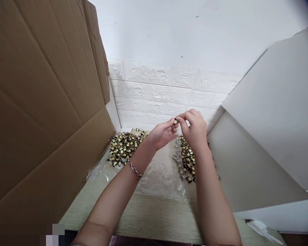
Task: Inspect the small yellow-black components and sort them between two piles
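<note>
At frame centre, your left hand (162,135) pinches a small black-and-yellow component (175,121); your right fingertips (178,119) meet it from the right. Both hands sit about equally near; its long axis is too small to tell.

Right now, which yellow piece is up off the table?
The piece held between left hand and right hand; the others lie mostly in the left pile and right pile.

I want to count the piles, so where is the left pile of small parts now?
In the head view, the left pile lies on clear plastic, beside the cardboard.
</note>
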`<move>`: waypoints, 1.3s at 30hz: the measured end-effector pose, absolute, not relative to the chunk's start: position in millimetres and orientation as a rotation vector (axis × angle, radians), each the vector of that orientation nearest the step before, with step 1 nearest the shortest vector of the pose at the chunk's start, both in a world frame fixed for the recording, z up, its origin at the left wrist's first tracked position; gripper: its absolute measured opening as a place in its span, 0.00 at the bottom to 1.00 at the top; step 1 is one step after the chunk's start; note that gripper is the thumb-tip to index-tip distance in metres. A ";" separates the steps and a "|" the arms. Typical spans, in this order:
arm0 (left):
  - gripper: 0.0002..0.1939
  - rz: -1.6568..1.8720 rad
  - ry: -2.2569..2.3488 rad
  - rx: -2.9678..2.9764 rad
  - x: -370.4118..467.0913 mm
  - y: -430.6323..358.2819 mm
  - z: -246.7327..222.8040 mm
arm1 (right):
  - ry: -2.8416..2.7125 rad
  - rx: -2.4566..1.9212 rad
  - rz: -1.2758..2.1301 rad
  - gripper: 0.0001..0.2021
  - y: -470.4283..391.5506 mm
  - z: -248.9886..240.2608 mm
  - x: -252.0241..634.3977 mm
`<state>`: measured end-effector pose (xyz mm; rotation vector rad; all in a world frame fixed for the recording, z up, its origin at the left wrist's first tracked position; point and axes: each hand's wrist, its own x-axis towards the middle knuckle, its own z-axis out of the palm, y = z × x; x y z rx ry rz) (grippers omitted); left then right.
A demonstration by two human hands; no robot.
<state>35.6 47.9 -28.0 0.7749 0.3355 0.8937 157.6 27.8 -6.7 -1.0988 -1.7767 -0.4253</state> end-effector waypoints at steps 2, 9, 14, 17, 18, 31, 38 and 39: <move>0.08 0.921 0.346 0.785 35.6 49.0 -28.8 | -1.797 -1.102 -0.420 0.06 27.9 -6.9 157.3; 0.07 0.962 0.338 0.793 34.7 48.2 -27.7 | -1.813 -1.112 -0.419 0.06 26.0 -5.8 156.3; 0.07 0.973 0.326 0.762 34.9 44.1 -23.8 | -1.782 -1.023 -0.374 0.07 22.3 -3.4 155.0; 0.08 0.981 0.302 0.798 34.5 42.2 -20.9 | -1.763 -1.002 -0.387 0.07 19.8 -1.7 153.4; 0.08 0.997 0.300 0.811 34.3 41.5 -19.7 | -1.757 -0.996 -0.403 0.07 19.0 -1.2 152.6; 0.10 1.042 0.330 0.714 29.3 41.2 -10.8 | -1.612 -0.951 -0.631 0.07 14.5 -6.9 137.5; 0.08 1.484 0.549 1.062 1.3 66.3 -11.4 | -1.570 -0.889 -0.471 0.06 10.5 -1.9 136.1; 0.09 1.576 0.619 1.193 -2.7 68.3 -11.5 | -1.559 -0.886 -0.436 0.06 11.6 -2.4 136.7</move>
